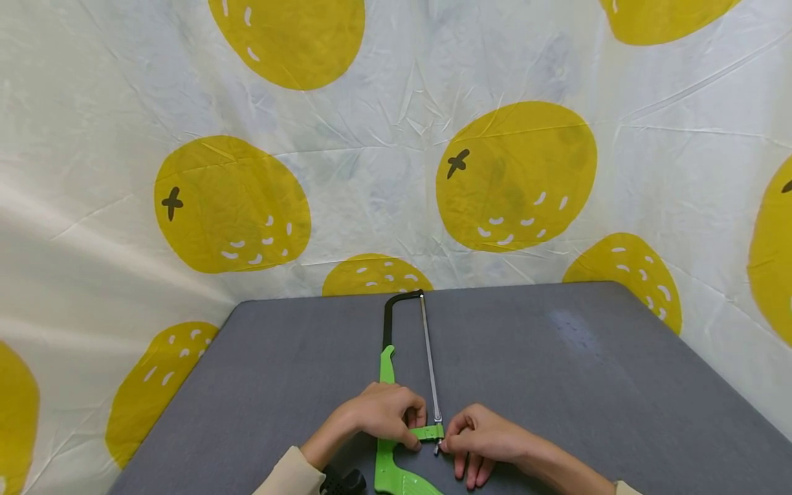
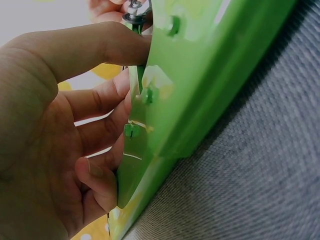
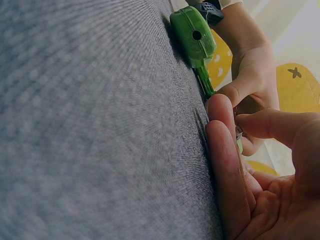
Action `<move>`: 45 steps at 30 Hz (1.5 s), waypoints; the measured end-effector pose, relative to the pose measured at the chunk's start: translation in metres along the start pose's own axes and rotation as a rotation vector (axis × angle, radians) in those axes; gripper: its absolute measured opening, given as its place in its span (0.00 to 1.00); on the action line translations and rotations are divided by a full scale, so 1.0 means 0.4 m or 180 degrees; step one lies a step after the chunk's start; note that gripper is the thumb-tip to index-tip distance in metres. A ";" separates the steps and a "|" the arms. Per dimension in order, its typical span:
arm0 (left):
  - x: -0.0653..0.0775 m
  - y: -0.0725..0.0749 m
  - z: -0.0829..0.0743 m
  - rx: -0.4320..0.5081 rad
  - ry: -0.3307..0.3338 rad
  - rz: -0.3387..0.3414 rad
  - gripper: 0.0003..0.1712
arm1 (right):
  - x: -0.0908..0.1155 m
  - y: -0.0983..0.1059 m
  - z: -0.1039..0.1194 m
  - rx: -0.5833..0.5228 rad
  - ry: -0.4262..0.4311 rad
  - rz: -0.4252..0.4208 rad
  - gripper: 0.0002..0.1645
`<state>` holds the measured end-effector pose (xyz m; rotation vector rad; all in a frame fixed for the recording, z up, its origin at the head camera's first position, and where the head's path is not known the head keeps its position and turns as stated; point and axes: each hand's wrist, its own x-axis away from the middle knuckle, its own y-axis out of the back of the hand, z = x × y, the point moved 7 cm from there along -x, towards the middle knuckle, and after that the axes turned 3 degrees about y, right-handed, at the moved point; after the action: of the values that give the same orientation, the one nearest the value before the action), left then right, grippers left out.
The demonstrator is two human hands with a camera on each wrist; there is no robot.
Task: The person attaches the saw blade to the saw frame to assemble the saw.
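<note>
A hacksaw with a green handle (image 1: pixel 388 368), a black front frame (image 1: pixel 388 323) and a thin silver blade (image 1: pixel 430 357) lies flat, its far end pointing away from me. My left hand (image 1: pixel 385 411) grips the green part, thumb and curled fingers on its edge, as the left wrist view also shows. At the blade's near end, my right hand (image 1: pixel 485 436) pinches a small metal wing nut (image 1: pixel 436 447) between thumb and forefinger, just below the green blade holder (image 1: pixel 428 432). The other right fingers extend near the tabletop. Fingers partly cover the nut in the right wrist view.
The saw lies on a grey fabric-covered table (image 1: pixel 297 371) with a pale worn patch (image 1: pixel 575 331) at the right. A white cloth (image 1: pixel 377 192) with yellow fruit prints hangs behind and at both sides. A black strapped device (image 1: pixel 346 481) sits at the left wrist.
</note>
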<state>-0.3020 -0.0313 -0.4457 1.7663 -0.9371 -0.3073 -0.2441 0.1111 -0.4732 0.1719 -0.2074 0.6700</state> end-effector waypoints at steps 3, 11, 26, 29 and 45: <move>0.000 -0.001 0.000 0.0002 0.0000 -0.0003 0.13 | -0.001 -0.001 -0.002 0.0007 0.0018 -0.0008 0.13; 0.000 -0.002 0.001 0.0001 0.0019 -0.0002 0.12 | -0.003 0.002 -0.007 0.0018 0.0016 -0.0043 0.12; -0.002 0.000 -0.002 -0.0035 0.0018 -0.0027 0.13 | -0.005 0.005 -0.010 0.0056 0.0038 -0.0040 0.12; -0.001 -0.001 -0.002 -0.0034 0.0021 -0.0027 0.13 | -0.005 0.004 -0.010 0.0056 0.0046 -0.0039 0.12; -0.001 0.000 -0.001 -0.0054 0.0017 -0.0051 0.12 | -0.005 0.005 -0.010 0.0014 0.0019 -0.0006 0.12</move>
<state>-0.3019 -0.0307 -0.4455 1.7590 -0.9146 -0.3198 -0.2464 0.1124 -0.4775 0.1742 -0.2002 0.6692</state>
